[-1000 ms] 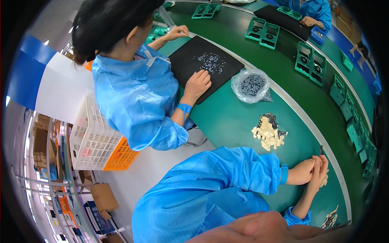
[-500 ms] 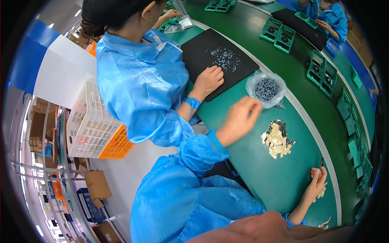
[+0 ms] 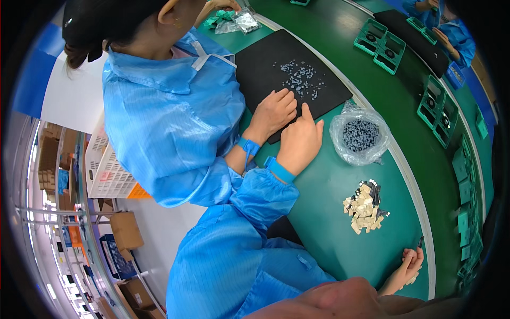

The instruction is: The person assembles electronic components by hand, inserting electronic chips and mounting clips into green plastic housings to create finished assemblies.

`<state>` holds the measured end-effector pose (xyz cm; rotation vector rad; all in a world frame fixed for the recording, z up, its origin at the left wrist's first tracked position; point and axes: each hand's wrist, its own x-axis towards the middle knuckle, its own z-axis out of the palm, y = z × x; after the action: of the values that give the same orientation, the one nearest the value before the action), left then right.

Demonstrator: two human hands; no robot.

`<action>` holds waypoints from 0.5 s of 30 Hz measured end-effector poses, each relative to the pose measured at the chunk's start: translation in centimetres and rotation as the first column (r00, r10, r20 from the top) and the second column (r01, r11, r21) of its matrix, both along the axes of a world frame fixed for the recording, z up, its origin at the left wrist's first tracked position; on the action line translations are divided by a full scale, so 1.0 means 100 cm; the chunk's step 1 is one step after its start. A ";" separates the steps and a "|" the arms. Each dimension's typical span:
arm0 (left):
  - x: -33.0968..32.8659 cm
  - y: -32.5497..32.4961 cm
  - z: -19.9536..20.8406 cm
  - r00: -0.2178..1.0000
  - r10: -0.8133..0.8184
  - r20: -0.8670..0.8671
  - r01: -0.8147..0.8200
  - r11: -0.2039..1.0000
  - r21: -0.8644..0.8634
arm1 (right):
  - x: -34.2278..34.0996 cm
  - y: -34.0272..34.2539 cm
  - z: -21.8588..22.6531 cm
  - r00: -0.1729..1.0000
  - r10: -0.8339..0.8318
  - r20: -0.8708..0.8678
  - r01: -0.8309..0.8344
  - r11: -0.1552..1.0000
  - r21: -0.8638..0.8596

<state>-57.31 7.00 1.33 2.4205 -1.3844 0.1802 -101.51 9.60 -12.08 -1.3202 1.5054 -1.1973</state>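
Note:
My left hand (image 3: 299,139) is at the near edge of a black mat (image 3: 260,61), its index finger stretched out and thumb apart; the other fingers are largely hidden. Beyond that fingertip lie scattered small grey-blue pieces (image 3: 302,80). A co-worker's hand (image 3: 273,113) rests on the mat just left of mine. To the right sits an open clear plastic bag (image 3: 340,143) of small dark pieces (image 3: 360,134). My right hand (image 3: 408,270), at the lower right, pinches a small black part (image 3: 421,242). Between my hands is a pile of cream tabs and black parts (image 3: 365,206).
A co-worker (image 3: 170,117) in a blue coat sits close on my left. Green trays (image 3: 380,45) with round dark parts stand on the dark green belt (image 3: 329,32) beyond the pale rail. Another person (image 3: 451,34) works across. White crates (image 3: 109,170) stand behind the co-worker.
My left hand has moved left, from beside the plastic bag to the mat's edge, and its index finger now points out. My right hand still holds the black part. The whole view has shifted slightly.

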 end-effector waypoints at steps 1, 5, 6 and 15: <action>0.001 -0.002 0.002 1.000 0.007 -0.001 -0.007 1.000 0.004 | 0.001 0.001 0.002 1.000 0.007 -0.001 -0.007 1.000 0.004; 0.003 -0.008 0.006 0.997 0.035 0.068 -0.037 0.999 0.026 | -0.006 0.000 0.002 0.998 -0.007 -0.061 0.013 0.995 0.097; 0.004 -0.009 0.006 0.995 0.038 0.090 -0.040 0.999 0.025 | -0.011 -0.001 -0.001 0.997 0.000 -0.082 0.010 0.992 0.122; 0.004 -0.016 0.001 0.987 0.031 0.156 -0.040 0.998 0.054 | -0.023 -0.002 -0.008 0.990 0.082 -0.117 -0.067 0.990 0.123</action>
<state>-56.93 5.41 1.44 2.5260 -1.4302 0.3490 -103.81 9.35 -12.87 -1.3776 1.5740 -0.9798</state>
